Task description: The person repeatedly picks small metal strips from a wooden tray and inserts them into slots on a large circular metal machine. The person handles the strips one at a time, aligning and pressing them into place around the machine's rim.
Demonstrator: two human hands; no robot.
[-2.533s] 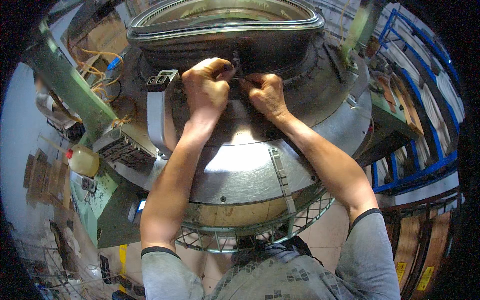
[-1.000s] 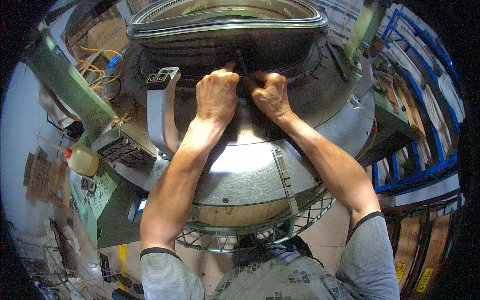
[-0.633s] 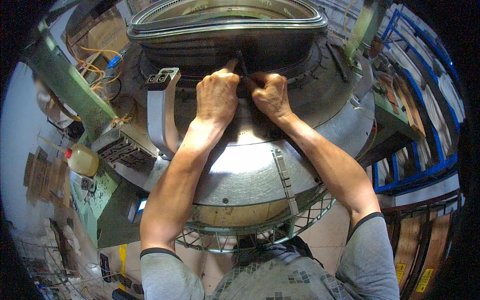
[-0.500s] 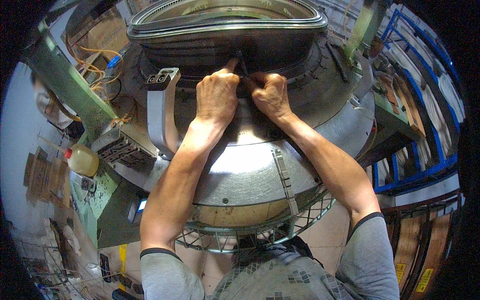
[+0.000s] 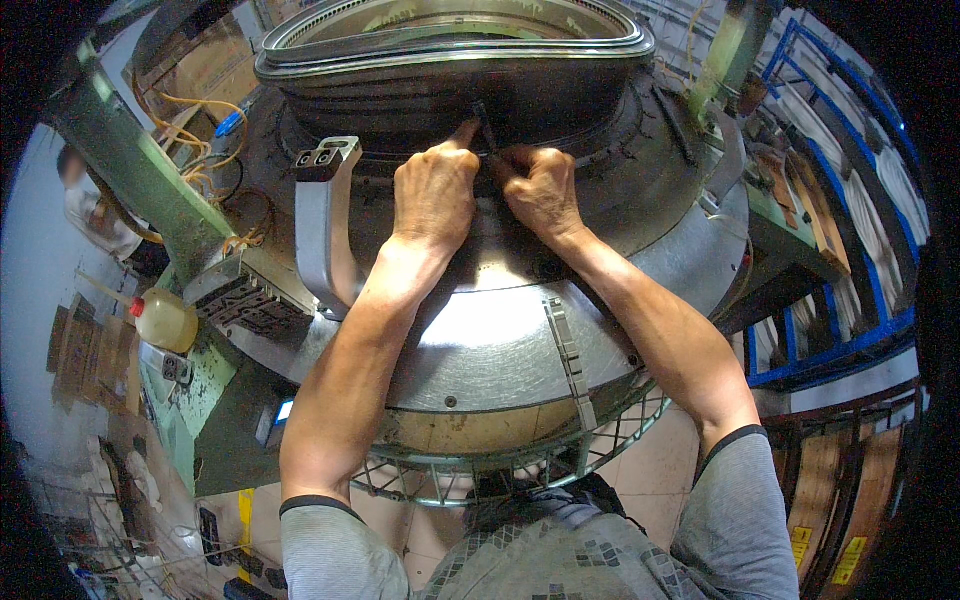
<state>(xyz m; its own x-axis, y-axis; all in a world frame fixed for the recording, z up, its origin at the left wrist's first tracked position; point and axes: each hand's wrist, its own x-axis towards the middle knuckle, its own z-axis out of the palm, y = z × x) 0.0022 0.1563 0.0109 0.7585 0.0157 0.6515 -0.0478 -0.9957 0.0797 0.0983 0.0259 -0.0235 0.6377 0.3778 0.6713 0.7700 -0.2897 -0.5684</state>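
A large round machine, like a circular knitting machine, has a dark cylinder wall [image 5: 400, 105] under a shiny metal rim. A thin dark strip [image 5: 484, 122] stands nearly upright against this wall, between my two hands. My right hand [image 5: 541, 188] pinches around its lower end, the fingertips partly hidden in shadow. My left hand [image 5: 434, 193] is curled just left of it, with the index finger reaching up beside the strip; what its other fingers hold, if anything, is hidden. Below both hands lies the broad polished metal ring [image 5: 480, 335].
A grey curved bracket [image 5: 322, 225] rises left of my left forearm. Farther left are a green beam [image 5: 150, 170], orange cables [image 5: 200, 165] and a yellowish bottle [image 5: 165, 320]. A blue rack [image 5: 850, 200] stands at right. Another person [image 5: 100, 215] is at the far left.
My hands stay almost in place at the strip, with only slight finger movement. The person at the far left has shifted a little and shows more.
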